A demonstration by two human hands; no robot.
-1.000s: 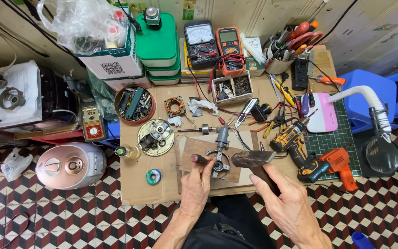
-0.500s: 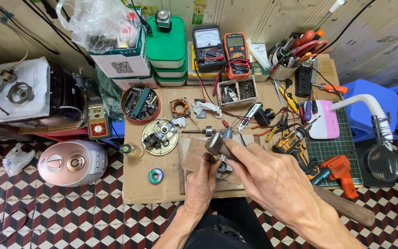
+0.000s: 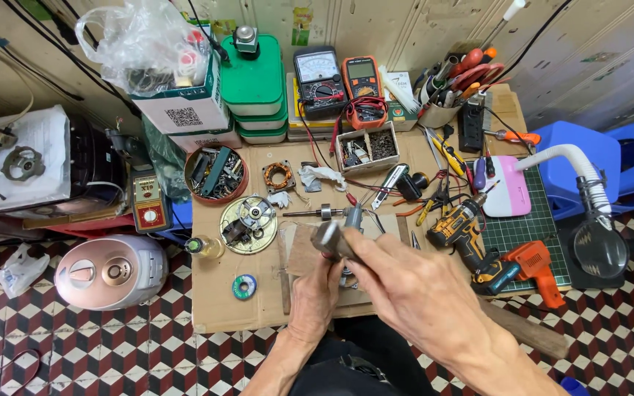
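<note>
My right hand [image 3: 412,293] grips a hammer by its wooden handle [image 3: 530,331], which runs off to the lower right. The steel hammer head [image 3: 326,238] hangs just above a small wooden board [image 3: 299,253] on the cardboard-covered bench [image 3: 221,301]. My left hand [image 3: 313,293] reaches up from below and holds a metal motor part on that board. The hammer and my right hand hide most of that part. A thin rotor shaft [image 3: 323,213] lies just beyond the board.
A round metal plate with parts [image 3: 247,224], a bowl of scrap [image 3: 216,174], a solder roll [image 3: 243,286] and a small parts tray [image 3: 367,149] surround the board. A yellow drill [image 3: 467,235] and pliers lie right. Two multimeters [image 3: 318,81] and green boxes [image 3: 252,81] stand behind.
The hammer has swung from low on the right up and over to the left, its head now over the board. My left hand has stayed on the part.
</note>
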